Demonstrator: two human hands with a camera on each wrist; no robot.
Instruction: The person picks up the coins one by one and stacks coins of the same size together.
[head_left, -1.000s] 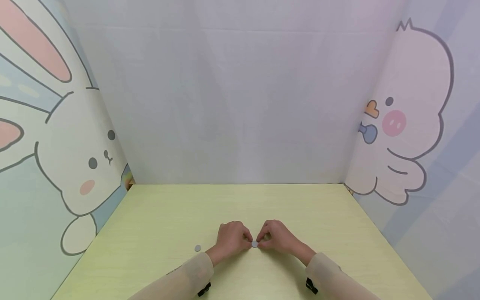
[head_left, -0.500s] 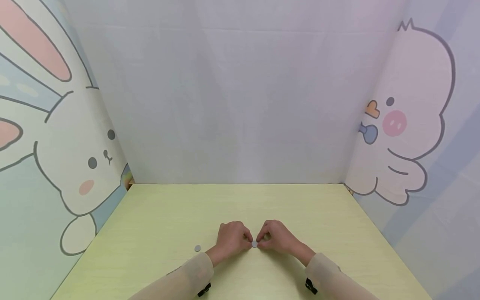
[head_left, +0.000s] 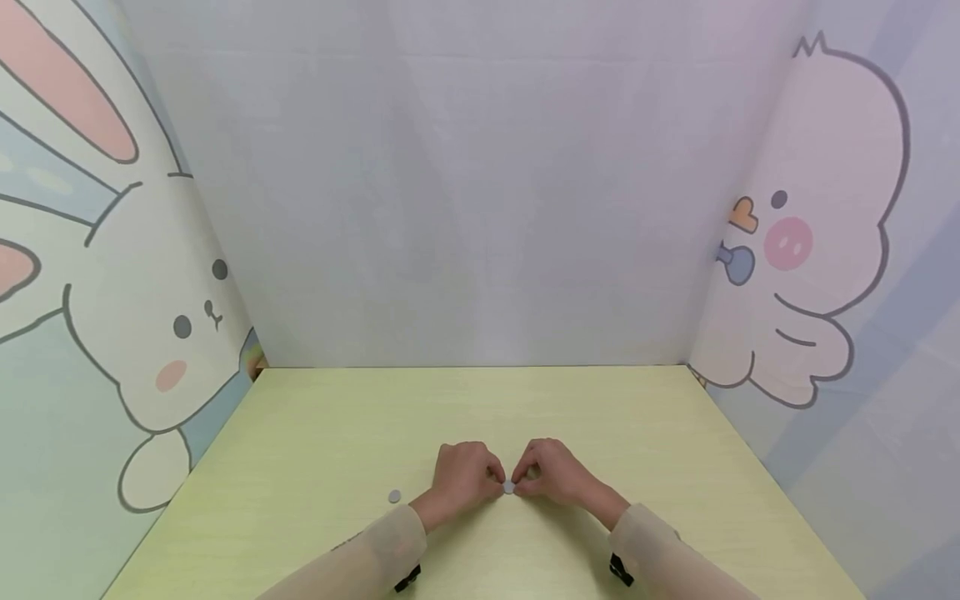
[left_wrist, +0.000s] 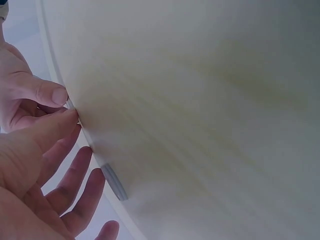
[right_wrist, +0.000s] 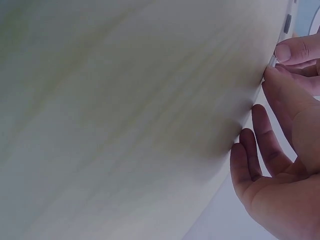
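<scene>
A small round grey disc [head_left: 509, 487] lies on the light wooden table, between my two hands. My left hand [head_left: 465, 475] pinches its left edge with thumb and fingertips. From the right, my right hand [head_left: 553, 472] pinches the opposite edge the same way. In the left wrist view only a thin sliver of this disc [left_wrist: 71, 104] shows between the thumbs, and the fingers hide the rest. A second grey disc [head_left: 394, 497] rests flat on the table left of my left hand. Seen from the side, this second disc [left_wrist: 115, 182] has a layered edge.
The pale yellow-green table [head_left: 480, 408] reaches back to a plain whitish curtain [head_left: 480, 208]. Cloth with a rabbit drawing [head_left: 161, 333] hangs at the left side, and one with a chick drawing [head_left: 817, 167] at the right.
Both hands stay at the disc with almost no movement. The whole head view has shifted very slightly.
</scene>
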